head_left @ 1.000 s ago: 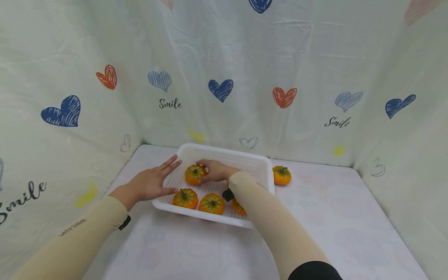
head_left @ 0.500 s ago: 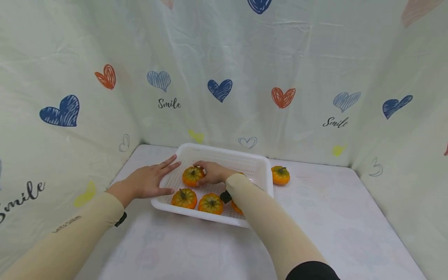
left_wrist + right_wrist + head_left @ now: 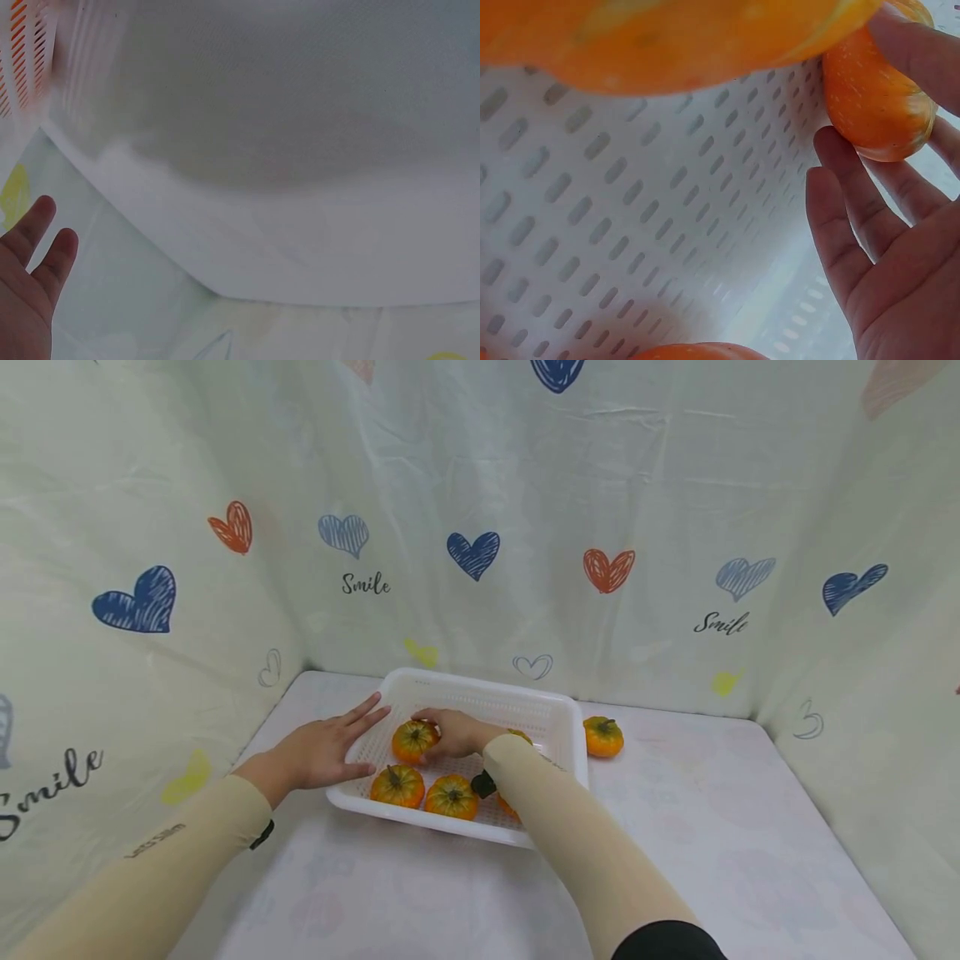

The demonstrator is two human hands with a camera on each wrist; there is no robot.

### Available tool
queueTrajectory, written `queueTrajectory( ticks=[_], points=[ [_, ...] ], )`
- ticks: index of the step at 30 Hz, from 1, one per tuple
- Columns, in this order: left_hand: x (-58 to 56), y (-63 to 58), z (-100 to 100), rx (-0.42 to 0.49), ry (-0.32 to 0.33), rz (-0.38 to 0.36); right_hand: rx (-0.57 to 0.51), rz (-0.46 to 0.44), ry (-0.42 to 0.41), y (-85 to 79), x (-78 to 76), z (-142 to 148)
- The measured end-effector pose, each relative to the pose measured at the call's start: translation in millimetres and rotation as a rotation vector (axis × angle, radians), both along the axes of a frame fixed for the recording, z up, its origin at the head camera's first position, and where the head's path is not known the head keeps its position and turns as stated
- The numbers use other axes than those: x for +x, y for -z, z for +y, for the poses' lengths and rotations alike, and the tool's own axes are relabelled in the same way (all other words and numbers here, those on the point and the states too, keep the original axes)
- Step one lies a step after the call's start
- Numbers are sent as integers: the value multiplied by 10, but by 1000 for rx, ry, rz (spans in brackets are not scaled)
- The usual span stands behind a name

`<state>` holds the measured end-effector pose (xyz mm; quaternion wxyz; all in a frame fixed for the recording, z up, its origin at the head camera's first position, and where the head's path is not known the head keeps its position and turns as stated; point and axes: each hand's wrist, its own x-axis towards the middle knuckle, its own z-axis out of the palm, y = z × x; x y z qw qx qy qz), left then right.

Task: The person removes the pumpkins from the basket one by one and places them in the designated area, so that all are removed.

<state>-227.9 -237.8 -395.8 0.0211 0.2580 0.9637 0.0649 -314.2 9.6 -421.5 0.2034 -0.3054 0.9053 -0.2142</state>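
Observation:
My right hand (image 3: 461, 733) reaches into a white plastic basket (image 3: 487, 682) and grips a small orange-and-green pumpkin (image 3: 414, 742) near its left end. In the right wrist view, thumb and fingers curl about that pumpkin (image 3: 874, 109). My left hand (image 3: 318, 752) is spread with straight fingers at the basket's left rim; two of its fingers (image 3: 56, 259) show in the left wrist view. Along the front wall sit one pumpkin (image 3: 397, 786) at the left corner and a second pumpkin (image 3: 452, 797) beside it. The right forearm partly hides two more, a front pumpkin (image 3: 507, 808) and a rear pumpkin (image 3: 519, 737).
Outside the basket, against its right end, another pumpkin (image 3: 603, 737) lies on the white-covered table (image 3: 720, 810). A pale curtain (image 3: 652, 468) printed with hearts encloses the table at the back and both sides.
The gripped pumpkin has shifted slightly left and toward the front row, with my right hand following. My left thumb has drawn back a little from the front-left pumpkin.

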Motion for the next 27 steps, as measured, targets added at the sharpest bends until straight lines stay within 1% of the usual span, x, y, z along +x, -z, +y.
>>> queueTrajectory(
  ticks=[5,14,19,23,27],
  points=[
    [0,12,7,2,-5,-8,5,-6,3,9,10,21],
    [18,-2,25,5,-1,-8,-9,-24,14,2,35,57],
    [2,19,27,2,-2,-5,-17,-24,15,-11,32,98],
    [3,11,28,3,-4,-15,-21,-17,13,-72,29,149],
    [12,-3,18,-4,-12,-17,-31,-9,23,-207,36,213]
  ],
)
